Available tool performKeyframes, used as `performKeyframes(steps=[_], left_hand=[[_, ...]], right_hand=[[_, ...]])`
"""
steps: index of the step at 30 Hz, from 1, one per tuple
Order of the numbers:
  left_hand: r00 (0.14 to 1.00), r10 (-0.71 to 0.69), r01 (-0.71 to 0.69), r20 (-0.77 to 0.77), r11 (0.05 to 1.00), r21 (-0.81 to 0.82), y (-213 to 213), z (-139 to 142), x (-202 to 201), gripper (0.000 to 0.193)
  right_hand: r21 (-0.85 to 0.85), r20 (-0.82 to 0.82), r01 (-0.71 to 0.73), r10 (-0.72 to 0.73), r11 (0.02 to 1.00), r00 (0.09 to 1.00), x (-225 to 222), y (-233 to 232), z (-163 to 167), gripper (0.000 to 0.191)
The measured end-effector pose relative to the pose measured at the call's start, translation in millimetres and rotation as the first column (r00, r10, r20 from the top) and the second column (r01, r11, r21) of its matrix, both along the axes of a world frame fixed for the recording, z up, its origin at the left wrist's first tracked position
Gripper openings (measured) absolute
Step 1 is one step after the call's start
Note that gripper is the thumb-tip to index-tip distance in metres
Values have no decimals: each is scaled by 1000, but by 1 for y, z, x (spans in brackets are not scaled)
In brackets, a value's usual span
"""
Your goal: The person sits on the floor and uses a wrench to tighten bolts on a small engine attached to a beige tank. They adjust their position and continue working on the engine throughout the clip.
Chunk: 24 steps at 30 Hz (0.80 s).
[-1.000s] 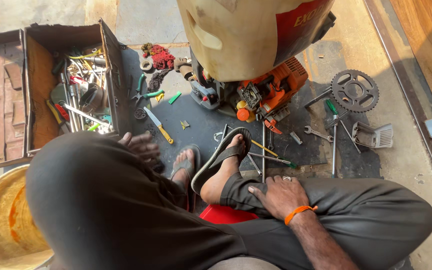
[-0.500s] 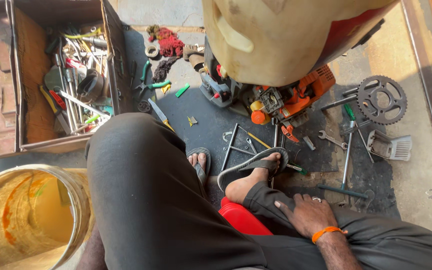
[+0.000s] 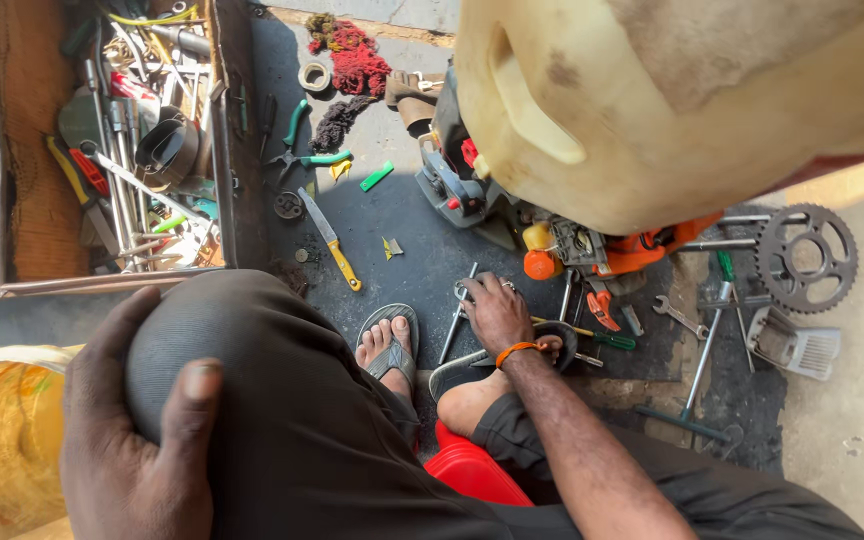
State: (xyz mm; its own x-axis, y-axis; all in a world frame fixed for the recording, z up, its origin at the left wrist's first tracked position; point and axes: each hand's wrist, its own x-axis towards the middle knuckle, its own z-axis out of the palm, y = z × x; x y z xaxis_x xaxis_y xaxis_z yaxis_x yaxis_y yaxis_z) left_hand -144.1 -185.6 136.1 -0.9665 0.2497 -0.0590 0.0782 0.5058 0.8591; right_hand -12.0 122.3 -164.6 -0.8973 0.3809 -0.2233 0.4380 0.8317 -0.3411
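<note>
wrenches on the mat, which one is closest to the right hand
The long silver wrench lying at the right hand, just left of its fingers. The small open-ended wrench lies farther right, toward the sprocket.

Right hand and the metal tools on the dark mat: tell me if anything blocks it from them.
Nothing visible blocks it. The right hand already rests on the metal tools beside the sandalled foot.
</note>
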Motion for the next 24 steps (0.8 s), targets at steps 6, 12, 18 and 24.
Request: performKeyframes(steps=[6, 12, 18, 24], left_hand=[[990, 140, -140, -2, 989, -39, 8, 4, -1, 74], [991, 133, -132, 24, 991, -31, 17, 2, -2, 75], [998, 54, -54, -20, 999, 2, 18, -5, -8, 75], [997, -11, 12, -77, 1000, 17, 23, -10, -6, 72]], right_hand=[[188, 116, -71, 49, 980, 992, -19, -1, -21, 48], [337, 304, -149, 42, 929, 952, -28, -13, -24, 25], [339, 385, -292, 152, 894, 911, -29, -13, -41, 17], [265, 387, -295, 179, 918, 904, -31, -5, -48, 16]])
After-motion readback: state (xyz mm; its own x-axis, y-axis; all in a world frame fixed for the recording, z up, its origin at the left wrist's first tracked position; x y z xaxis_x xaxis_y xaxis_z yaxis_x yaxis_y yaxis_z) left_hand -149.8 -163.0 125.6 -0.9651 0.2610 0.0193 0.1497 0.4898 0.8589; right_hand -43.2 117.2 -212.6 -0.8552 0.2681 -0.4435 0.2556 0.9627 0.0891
